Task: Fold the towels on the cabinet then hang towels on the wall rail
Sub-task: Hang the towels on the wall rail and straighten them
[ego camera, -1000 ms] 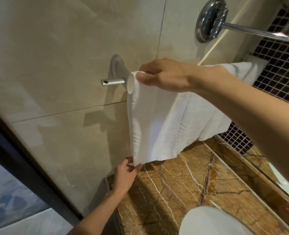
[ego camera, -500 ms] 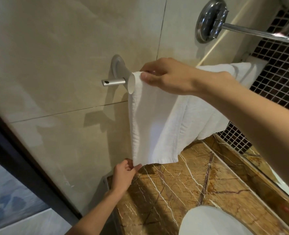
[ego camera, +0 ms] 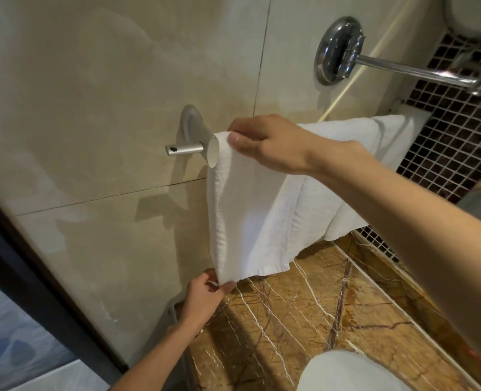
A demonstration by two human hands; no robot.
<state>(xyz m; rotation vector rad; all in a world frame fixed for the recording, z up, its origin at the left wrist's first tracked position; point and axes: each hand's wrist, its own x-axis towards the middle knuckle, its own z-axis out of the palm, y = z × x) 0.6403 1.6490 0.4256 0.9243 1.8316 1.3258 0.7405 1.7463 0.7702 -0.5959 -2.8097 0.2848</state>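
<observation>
A white towel (ego camera: 250, 210) hangs folded over the wall rail, whose grey end stub (ego camera: 184, 149) and round wall mount (ego camera: 190, 128) show at the left; the rest of the rail is hidden under the cloth. My right hand (ego camera: 273, 142) pinches the towel's top left corner at the rail. My left hand (ego camera: 205, 297) pinches its bottom left corner from below, just above the marble cabinet top (ego camera: 304, 320). A second white towel (ego camera: 380, 136) hangs over the same rail further right, behind my right forearm.
A chrome bar on a round wall mount (ego camera: 339, 50) juts out at the upper right. Dark mosaic tiles (ego camera: 445, 142) cover the right wall. A white basin rim (ego camera: 343, 372) sits at the bottom. A dark door frame (ego camera: 36, 283) runs down the left.
The hanging towel's lower edge has been pulled down a little and straightened by my left hand. My right hand has stayed on the top corner.
</observation>
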